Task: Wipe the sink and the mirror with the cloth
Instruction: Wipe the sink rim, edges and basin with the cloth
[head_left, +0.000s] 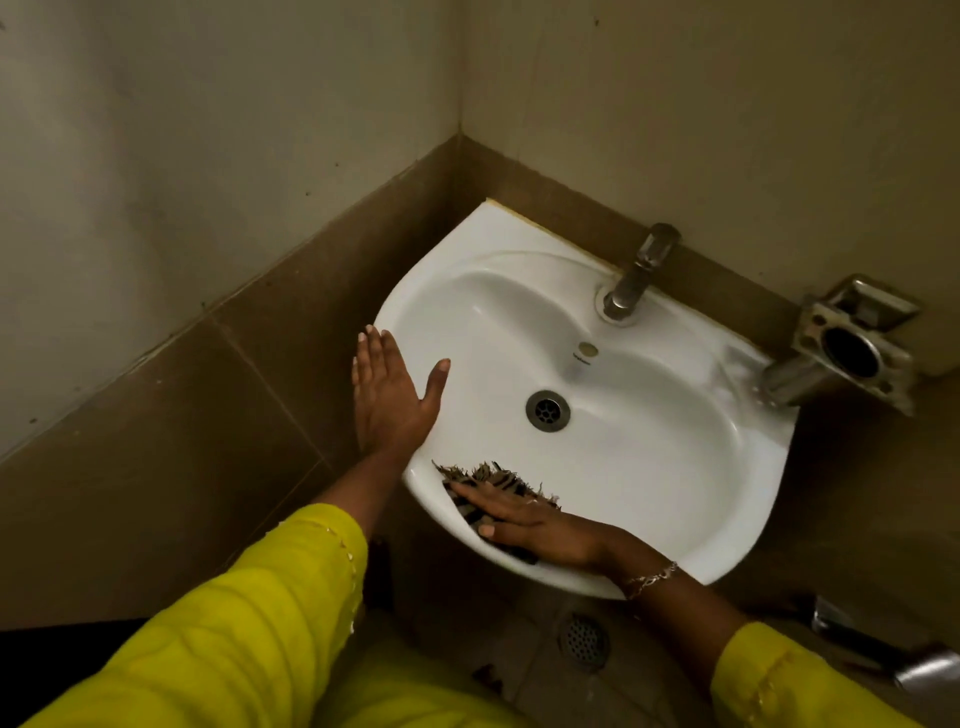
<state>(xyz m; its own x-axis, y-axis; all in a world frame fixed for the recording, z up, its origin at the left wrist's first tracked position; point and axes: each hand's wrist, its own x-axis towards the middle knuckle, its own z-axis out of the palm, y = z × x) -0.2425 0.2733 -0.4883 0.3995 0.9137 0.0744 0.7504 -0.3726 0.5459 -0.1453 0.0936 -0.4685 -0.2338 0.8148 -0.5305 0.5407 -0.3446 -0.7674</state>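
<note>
From the head camera, a white sink (649, 467) sits in the corner of a room with brown tiles. The cloth (491, 480) is dark with stripes and a frayed edge. It lies on the near rim of the sink, on the inside slope of the bowl.

The right hand (535, 525) lies flat on top of the cloth and presses it down on the sink. Its fingers are stretched out and close together, pointing to the left. Part of the cloth sticks out past the fingertips, and some shows under the palm. A thin bracelet (652, 578) is on that wrist.

The left hand (392, 395) holds nothing. It is open and flat, with the fingers straight and the thumb spread out. It rests on the left rim of the sink, a little way from the cloth.

The drain (547, 410) is in the middle of the bowl, between the hands and the tap (636, 273). Both sleeves (234, 623) are yellow.
</note>
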